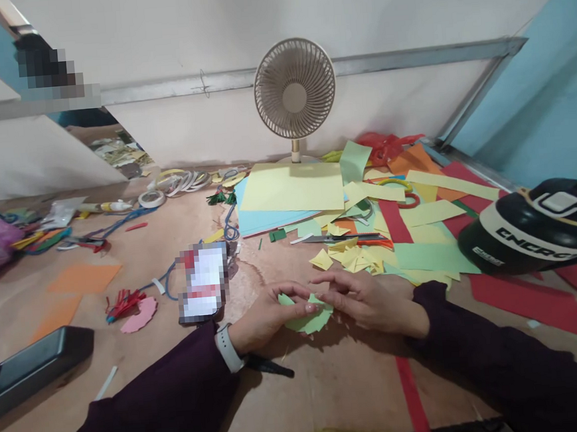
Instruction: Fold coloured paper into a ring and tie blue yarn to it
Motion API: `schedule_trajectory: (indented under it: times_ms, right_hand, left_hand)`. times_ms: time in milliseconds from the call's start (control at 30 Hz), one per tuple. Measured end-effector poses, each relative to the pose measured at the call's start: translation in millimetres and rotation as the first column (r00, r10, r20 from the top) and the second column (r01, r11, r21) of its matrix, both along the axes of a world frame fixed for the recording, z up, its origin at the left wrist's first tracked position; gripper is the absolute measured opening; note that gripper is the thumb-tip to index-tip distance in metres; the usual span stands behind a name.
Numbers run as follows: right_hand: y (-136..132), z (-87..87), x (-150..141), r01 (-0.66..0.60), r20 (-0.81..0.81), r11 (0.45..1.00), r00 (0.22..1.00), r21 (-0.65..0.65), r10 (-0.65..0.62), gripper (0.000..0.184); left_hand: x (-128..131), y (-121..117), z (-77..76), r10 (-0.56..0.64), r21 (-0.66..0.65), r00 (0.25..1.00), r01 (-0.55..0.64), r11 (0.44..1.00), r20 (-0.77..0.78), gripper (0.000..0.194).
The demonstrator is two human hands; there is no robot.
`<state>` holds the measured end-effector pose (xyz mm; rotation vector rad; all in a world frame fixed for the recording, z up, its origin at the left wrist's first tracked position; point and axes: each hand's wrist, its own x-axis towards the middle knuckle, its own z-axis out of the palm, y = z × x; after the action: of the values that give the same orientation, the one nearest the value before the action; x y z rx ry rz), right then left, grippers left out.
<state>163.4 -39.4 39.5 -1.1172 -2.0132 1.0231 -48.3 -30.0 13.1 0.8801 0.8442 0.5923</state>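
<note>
A light green paper piece [311, 321] with a scalloped, cut edge is held just above the table's near middle. My left hand [271, 316] grips it from the left, thumb on top and fingers behind. From the right, my right hand [362, 300] pinches its upper right edge between thumb and fingers. Both hands are closed on the same paper. A white watch band circles my left wrist. Beyond my right hand lie small folded yellow paper pieces [359, 258] and a cutter knife [340, 237].
A fan [295, 95] stands at the back behind yellow and blue sheets [286, 186]. Coloured paper strips and scissors [407, 197] lie right, near a black bottle [534, 226]. Left are a phone [204, 282], a pink scalloped paper ring [140, 315], tape rolls [151, 199] and a dark box [41, 368].
</note>
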Motion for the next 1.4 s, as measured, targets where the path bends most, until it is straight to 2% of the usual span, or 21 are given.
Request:
schedule_trajectory:
  times_ms: [33,100,133,200,267,333,400,467,533,633,700,767,867,1033,1100,1200,1300,1400]
  right_hand:
    - [4.0,7.2,6.2,0.007,0.033,1.000,0.999,-0.011,-0.007,0.032]
    - [13.4,24.1,23.5,0.104,0.073,0.995,0.992,0.001,-0.104,0.034]
    - [17.9,32.8,33.6,0.134,0.153,0.991,0.979,0.029,-0.137,0.032]
    - [24.9,48.2,53.0,0.064,0.334,0.992,0.938,0.104,-0.095,0.028]
    - [27.9,58.6,67.9,-0.017,0.549,0.995,0.835,0.096,-0.039,0.026]
    - [28.1,64.3,77.4,0.003,0.735,0.999,0.677,0.051,-0.040,0.028]
    - [28.0,67.2,82.8,0.059,0.836,0.998,0.546,0.016,-0.046,0.033]
    - [29.5,68.4,85.6,0.092,0.866,0.996,0.498,0.003,-0.048,0.037]
    - [32.4,67.6,85.0,0.103,0.857,0.994,0.516,-0.041,-0.018,0.037]
    - [36.0,60.2,73.6,0.092,0.815,0.979,0.571,-0.184,0.099,0.036]
    - [36.1,51.5,60.1,0.084,0.812,0.970,0.566,-0.226,0.141,0.036]
    - [34.9,42.4,46.7,0.113,0.842,0.988,0.539,-0.106,0.028,0.028]
    - [33.0,33.6,36.9,0.123,0.818,0.992,0.573,-0.023,-0.052,0.015]
    - [33.9,39.6,50.6,0.147,0.779,0.987,0.611,0.061,-0.139,0.015]
    - [33.4,46.1,56.8,0.159,0.733,0.985,0.661,0.072,-0.160,0.017]
    - [29.1,51.8,56.5,0.161,0.580,0.985,0.798,0.057,-0.164,0.017]
    - [21.2,46.5,44.3,0.079,0.410,0.997,0.910,-0.015,-0.066,0.016]
    - [12.5,33.7,28.2,-0.047,0.361,0.998,0.931,-0.034,0.057,0.013]
  left_hand:
    - [0.2,-0.2,-1.3,0.008,-0.022,1.000,-0.007,1.000,0.012,0.032]
    - [1.0,0.2,-2.0,0.045,-0.065,0.998,-0.042,0.997,0.046,0.032]
    - [1.5,0.8,-1.3,0.075,-0.083,0.995,-0.070,0.994,0.065,0.033]
    - [2.2,2.4,1.6,0.133,-0.118,0.986,-0.121,0.986,0.104,0.036]
    - [2.3,3.9,5.2,0.166,-0.153,0.977,-0.145,0.977,0.134,0.039]
    - [1.8,4.6,7.8,0.177,-0.177,0.974,-0.150,0.973,0.145,0.040]
    - [1.3,4.6,8.4,0.179,-0.173,0.974,-0.154,0.973,0.138,0.042]
    - [1.0,4.4,7.3,0.174,-0.147,0.977,-0.155,0.977,0.126,0.043]
    - [1.3,4.3,5.5,0.167,-0.117,0.979,-0.154,0.981,0.116,0.042]
    - [2.1,4.3,3.2,0.173,-0.091,0.979,-0.164,0.982,0.104,0.041]
    - [2.5,4.4,2.5,0.165,-0.081,0.981,-0.157,0.984,0.101,0.041]
    - [2.5,4.4,2.3,0.150,-0.071,0.983,-0.143,0.987,0.107,0.040]
    - [2.4,3.6,2.3,0.121,-0.061,0.985,-0.114,0.992,0.126,0.039]
    - [2.7,1.0,1.3,0.076,-0.043,0.991,-0.072,0.996,0.109,0.034]
    - [2.7,0.4,0.7,0.059,-0.040,0.994,-0.055,0.998,0.095,0.032]
    - [2.2,0.1,1.4,0.034,-0.021,0.995,-0.032,0.999,0.098,0.030]
    - [2.0,-0.3,3.5,0.003,0.044,0.993,-0.008,0.999,0.115,0.025]
    - [3.0,-1.0,3.5,-0.003,0.042,0.995,-0.001,0.999,0.099,0.027]
